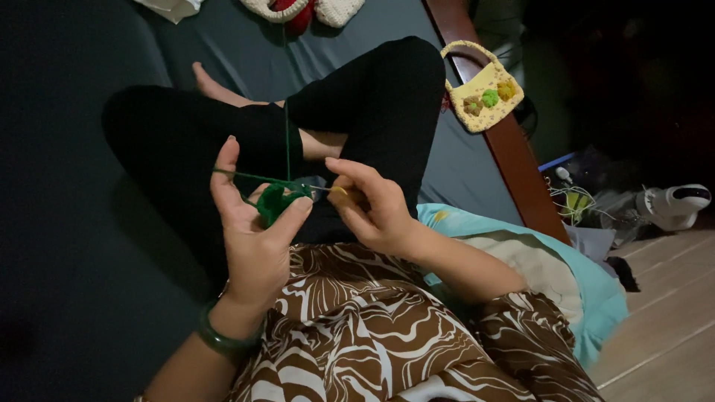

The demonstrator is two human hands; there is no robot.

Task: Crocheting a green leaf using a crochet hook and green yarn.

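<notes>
You are pinching the green piece (274, 201) with your left hand (253, 223), thumb and fingers closed on it, just above your lap. Your right hand (372, 205) is closing on a hook (328, 190), right of the piece. The yarn (286, 141) is running up from the piece across your black knee; if it is catching there, I think the loop could be pulling tight or slipping off the hook. The light is being weak: the hook tip and stitches are hard to see, and the yarn ball is cut off above.
</notes>
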